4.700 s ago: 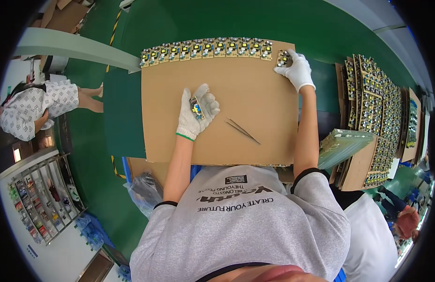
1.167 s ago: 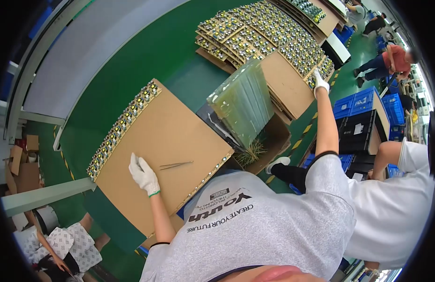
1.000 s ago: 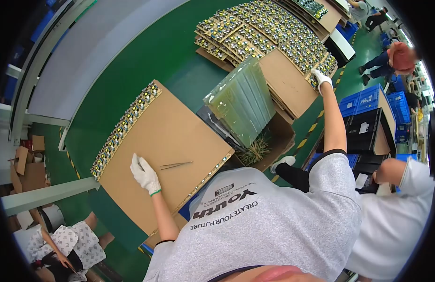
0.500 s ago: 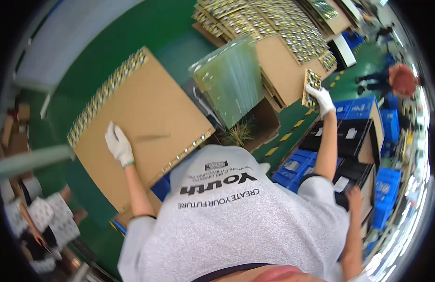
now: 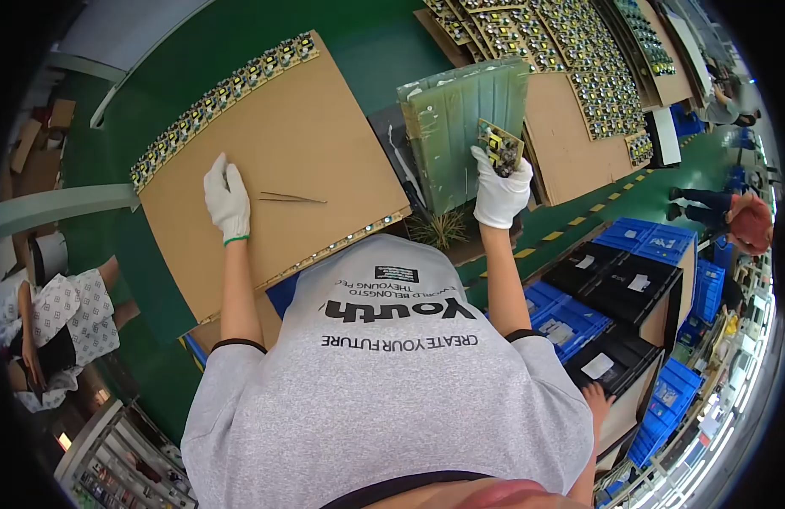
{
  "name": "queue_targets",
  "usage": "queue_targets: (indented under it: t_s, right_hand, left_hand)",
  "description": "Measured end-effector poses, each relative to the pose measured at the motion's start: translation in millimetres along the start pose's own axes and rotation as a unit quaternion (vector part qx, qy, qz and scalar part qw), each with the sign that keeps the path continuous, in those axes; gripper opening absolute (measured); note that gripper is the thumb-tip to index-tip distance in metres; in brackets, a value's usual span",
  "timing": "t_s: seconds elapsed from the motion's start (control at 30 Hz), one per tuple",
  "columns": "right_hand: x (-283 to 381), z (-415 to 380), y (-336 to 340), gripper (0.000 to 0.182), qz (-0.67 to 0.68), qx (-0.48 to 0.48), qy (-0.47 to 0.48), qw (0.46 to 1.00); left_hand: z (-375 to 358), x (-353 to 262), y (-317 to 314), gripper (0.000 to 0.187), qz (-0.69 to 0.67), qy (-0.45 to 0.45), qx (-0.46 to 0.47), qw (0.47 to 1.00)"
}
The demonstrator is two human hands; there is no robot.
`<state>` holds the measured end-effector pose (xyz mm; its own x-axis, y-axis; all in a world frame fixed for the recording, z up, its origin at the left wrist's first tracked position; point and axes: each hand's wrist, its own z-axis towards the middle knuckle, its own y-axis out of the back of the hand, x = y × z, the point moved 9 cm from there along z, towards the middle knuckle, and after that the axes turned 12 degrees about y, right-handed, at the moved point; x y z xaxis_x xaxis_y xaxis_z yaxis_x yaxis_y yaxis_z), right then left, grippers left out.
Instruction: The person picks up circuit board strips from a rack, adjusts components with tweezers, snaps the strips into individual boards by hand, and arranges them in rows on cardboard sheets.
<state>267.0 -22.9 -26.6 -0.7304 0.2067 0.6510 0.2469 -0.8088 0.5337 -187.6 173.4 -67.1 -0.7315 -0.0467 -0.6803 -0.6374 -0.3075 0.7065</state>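
My right hand (image 5: pixel 501 193), in a white glove, grips a small circuit board (image 5: pixel 501 149) with yellow and dark parts. It holds the board up in front of a stack of greenish translucent sheets (image 5: pixel 426 153). Over a brown cardboard sheet (image 5: pixel 325 127) is my left hand (image 5: pixel 227 202), also gloved, with nothing seen in it and a gap between thumb and fingers. Metal tweezers (image 5: pixel 292 198) lie on the cardboard to its right. A row of similar circuit boards (image 5: pixel 227 102) lines the far edge of that sheet.
More circuit boards (image 5: pixel 609 102) cover stacked cardboard at the upper right. Blue and black crates (image 5: pixel 634 288) stand to my right, where another person's hand (image 5: pixel 598 399) rests. A person in red (image 5: pixel 749 222) is farther right; someone in patterned clothing (image 5: pixel 87 314) is at left.
My right hand has brought the circuit board inward from the far right, to in front of the translucent sheets. My left hand stays over the cardboard. The view has shifted.
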Motion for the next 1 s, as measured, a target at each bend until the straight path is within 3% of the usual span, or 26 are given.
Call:
queue_targets:
  t_s: [0.17,0.27,0.33,0.43,0.5,0.57,0.63,0.7,0.73,0.8,0.83,0.87,0.93,0.97,1.0]
  right_hand:
    - [-11,19,-4,0.039,-0.035,0.003,-0.015,0.999]
    - [-26,41,-26,0.039,0.084,0.071,-0.036,0.993]
    - [-21,37,-30,0.039,0.078,0.069,-0.042,0.994]
    - [-17,18,-32,0.037,0.052,0.069,-0.074,0.994]
    - [-24,10,-33,0.037,0.175,0.036,-0.18,0.967]
    - [-33,-1,-30,0.038,0.228,-0.007,-0.239,0.944]
    - [-38,-13,-28,0.039,0.355,-0.079,-0.29,0.885]
    - [-8,-16,-17,0.041,0.374,-0.1,-0.288,0.876]
    - [10,-18,-15,0.043,0.4,-0.103,-0.275,0.868]
    - [25,-42,-22,0.044,0.415,-0.121,-0.293,0.853]
    - [28,-51,-22,0.045,0.437,-0.119,-0.305,0.838]
    - [26,-59,-9,0.045,0.429,-0.146,-0.311,0.835]
    - [43,-49,20,0.047,0.29,-0.049,-0.206,0.933]
    - [48,-50,29,0.049,0.214,0.006,-0.158,0.964]
    - [39,-62,38,0.049,0.207,-0.017,-0.177,0.962]
  left_hand:
    - [2,4,-4,0.032,-0.014,0.039,0.033,0.999]
    - [2,8,-5,0.032,-0.023,0.033,0.037,0.998]
    - [5,4,-5,0.033,-0.03,0.027,0.031,0.999]
    - [0,3,-7,0.035,-0.115,0.046,0.035,0.992]
    - [-13,-38,-7,0.037,-0.116,-0.005,0.068,0.991]
    - [-34,-108,-8,0.041,-0.125,-0.099,0.112,0.981]
    - [-74,-160,-34,0.043,-0.233,-0.011,0.313,0.921]
    - [-125,-214,-58,0.049,-0.222,-0.011,0.494,0.841]
    - [-141,-226,-68,0.049,-0.215,-0.023,0.511,0.832]
    - [-169,-253,-84,0.053,-0.167,-0.152,0.521,0.823]
    - [-176,-255,-87,0.053,-0.162,-0.167,0.538,0.81]
    - [-177,-244,-97,0.053,-0.19,-0.071,0.578,0.79]
    - [-185,-217,-116,0.054,-0.219,0.127,0.638,0.727]
    - [-189,-211,-120,0.054,-0.2,0.115,0.656,0.718]
    - [-186,-201,-121,0.05,-0.21,0.119,0.652,0.719]
